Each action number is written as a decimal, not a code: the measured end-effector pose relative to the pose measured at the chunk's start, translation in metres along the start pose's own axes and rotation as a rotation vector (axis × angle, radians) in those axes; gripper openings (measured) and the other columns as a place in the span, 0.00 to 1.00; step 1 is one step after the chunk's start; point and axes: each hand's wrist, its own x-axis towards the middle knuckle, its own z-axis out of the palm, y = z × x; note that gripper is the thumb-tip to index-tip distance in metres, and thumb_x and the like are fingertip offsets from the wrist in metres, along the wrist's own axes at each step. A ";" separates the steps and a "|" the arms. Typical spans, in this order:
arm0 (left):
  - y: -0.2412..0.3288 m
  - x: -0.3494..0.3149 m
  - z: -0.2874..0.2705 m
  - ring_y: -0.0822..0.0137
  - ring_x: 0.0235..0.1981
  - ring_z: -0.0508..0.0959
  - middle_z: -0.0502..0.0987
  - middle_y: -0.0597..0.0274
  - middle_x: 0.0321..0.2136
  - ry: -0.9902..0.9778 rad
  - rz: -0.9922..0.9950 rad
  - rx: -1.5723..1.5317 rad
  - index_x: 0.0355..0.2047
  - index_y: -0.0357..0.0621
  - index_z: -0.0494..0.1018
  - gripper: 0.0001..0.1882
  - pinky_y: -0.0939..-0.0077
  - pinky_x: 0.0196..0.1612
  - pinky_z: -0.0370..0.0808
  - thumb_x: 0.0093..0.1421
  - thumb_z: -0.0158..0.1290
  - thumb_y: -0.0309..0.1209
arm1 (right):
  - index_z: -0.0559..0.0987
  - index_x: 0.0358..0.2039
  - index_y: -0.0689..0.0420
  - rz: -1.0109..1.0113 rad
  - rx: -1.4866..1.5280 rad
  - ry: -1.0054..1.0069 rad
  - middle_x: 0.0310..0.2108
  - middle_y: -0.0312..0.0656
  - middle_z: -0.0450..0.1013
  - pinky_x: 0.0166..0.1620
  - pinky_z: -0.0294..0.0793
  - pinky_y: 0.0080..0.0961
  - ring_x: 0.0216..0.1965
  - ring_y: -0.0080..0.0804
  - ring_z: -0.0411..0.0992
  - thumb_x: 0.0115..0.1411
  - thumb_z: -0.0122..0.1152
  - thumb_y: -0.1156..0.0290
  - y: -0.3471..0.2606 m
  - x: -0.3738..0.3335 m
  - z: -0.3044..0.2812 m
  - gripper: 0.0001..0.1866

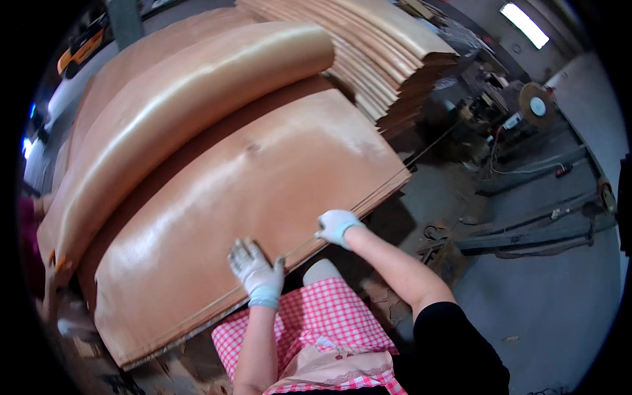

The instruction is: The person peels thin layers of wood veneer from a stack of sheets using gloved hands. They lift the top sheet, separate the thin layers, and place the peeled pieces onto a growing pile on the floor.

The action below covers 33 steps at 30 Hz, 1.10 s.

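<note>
A wide sheet of reddish-brown wood veneer (217,197) lies in front of me on top of a stack. My left hand (253,266), in a white glove with grey stains, rests on its near edge with the fingers spread. Further right along that edge, my right hand (339,227), also gloved, is closed around a thin pale cord (388,184). The cord runs along the near edge of the sheet and on past its right corner; the grip itself is partly hidden by the fingers. Behind, another veneer sheet (191,99) is curled over in a long roll.
A stack of wavy veneer sheets (375,46) stands at the far right. Beyond it are a brown disc-shaped spool (536,105) and metal frame rails (526,240). Another person's sleeve (29,230) shows at the far left. Scraps (382,299) lie on the floor beside me.
</note>
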 end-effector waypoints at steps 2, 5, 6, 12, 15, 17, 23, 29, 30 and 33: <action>-0.001 0.002 -0.005 0.44 0.68 0.47 0.50 0.37 0.66 -0.015 -0.068 -0.098 0.65 0.33 0.48 0.54 0.53 0.69 0.40 0.47 0.62 0.49 | 0.81 0.40 0.56 -0.036 0.166 0.004 0.42 0.54 0.76 0.49 0.72 0.42 0.44 0.50 0.75 0.55 0.57 0.53 0.019 -0.003 0.001 0.20; -0.009 0.000 0.000 0.46 0.68 0.47 0.49 0.38 0.66 0.015 -0.077 -0.072 0.66 0.34 0.47 0.56 0.55 0.69 0.40 0.46 0.63 0.49 | 0.80 0.40 0.56 0.038 0.165 0.054 0.42 0.54 0.76 0.49 0.72 0.42 0.45 0.51 0.74 0.56 0.54 0.60 0.098 -0.007 -0.024 0.17; -0.008 0.000 0.002 0.46 0.68 0.47 0.49 0.38 0.66 0.018 -0.075 -0.060 0.66 0.35 0.46 0.56 0.55 0.69 0.41 0.46 0.62 0.49 | 0.80 0.41 0.55 0.065 0.115 0.124 0.42 0.53 0.76 0.49 0.72 0.42 0.45 0.51 0.74 0.56 0.54 0.60 0.143 -0.008 -0.027 0.17; -0.012 -0.001 0.004 0.48 0.68 0.47 0.49 0.39 0.66 0.004 -0.073 -0.024 0.66 0.35 0.47 0.56 0.56 0.69 0.41 0.45 0.64 0.48 | 0.80 0.42 0.52 0.357 -0.020 0.217 0.45 0.48 0.76 0.50 0.73 0.41 0.47 0.48 0.73 0.59 0.56 0.61 0.282 -0.018 -0.060 0.14; -0.010 -0.003 0.002 0.47 0.68 0.47 0.49 0.39 0.66 0.007 -0.062 -0.026 0.66 0.35 0.48 0.56 0.54 0.69 0.41 0.44 0.64 0.48 | 0.79 0.43 0.54 0.466 0.118 0.250 0.46 0.50 0.75 0.50 0.72 0.42 0.48 0.50 0.72 0.58 0.57 0.61 0.295 -0.003 -0.035 0.15; -0.004 0.000 0.006 0.46 0.68 0.47 0.49 0.39 0.66 0.006 -0.046 -0.043 0.66 0.36 0.48 0.55 0.54 0.69 0.41 0.45 0.64 0.47 | 0.79 0.44 0.56 0.652 0.216 0.368 0.46 0.51 0.74 0.51 0.72 0.42 0.49 0.51 0.72 0.58 0.57 0.62 0.322 -0.006 -0.017 0.16; 0.002 -0.009 -0.002 0.45 0.63 0.58 0.61 0.42 0.60 0.285 -0.004 -0.116 0.59 0.40 0.63 0.38 0.53 0.66 0.51 0.48 0.62 0.36 | 0.77 0.39 0.65 0.460 0.608 0.950 0.39 0.56 0.75 0.46 0.72 0.39 0.42 0.53 0.73 0.60 0.58 0.64 0.238 -0.031 0.005 0.16; 0.049 -0.041 -0.037 0.51 0.35 0.76 0.76 0.51 0.32 0.132 0.297 -0.591 0.36 0.42 0.75 0.16 0.60 0.38 0.74 0.49 0.62 0.35 | 0.77 0.34 0.61 -0.239 1.025 0.519 0.40 0.54 0.75 0.46 0.71 0.36 0.40 0.49 0.73 0.59 0.59 0.67 -0.013 -0.097 0.032 0.10; 0.050 -0.044 -0.041 0.53 0.34 0.77 0.76 0.52 0.32 0.180 0.351 -0.672 0.36 0.43 0.76 0.15 0.62 0.38 0.75 0.47 0.61 0.32 | 0.77 0.33 0.60 -0.335 1.317 0.382 0.44 0.53 0.75 0.48 0.71 0.35 0.41 0.46 0.73 0.59 0.59 0.70 -0.048 -0.113 0.035 0.07; 0.027 -0.072 -0.062 0.54 0.32 0.78 0.77 0.54 0.29 0.204 0.311 -0.952 0.30 0.41 0.77 0.09 0.65 0.36 0.76 0.46 0.57 0.25 | 0.75 0.36 0.61 -0.598 1.168 0.433 0.54 0.57 0.68 0.57 0.65 0.34 0.55 0.41 0.67 0.61 0.59 0.72 -0.102 -0.131 0.057 0.07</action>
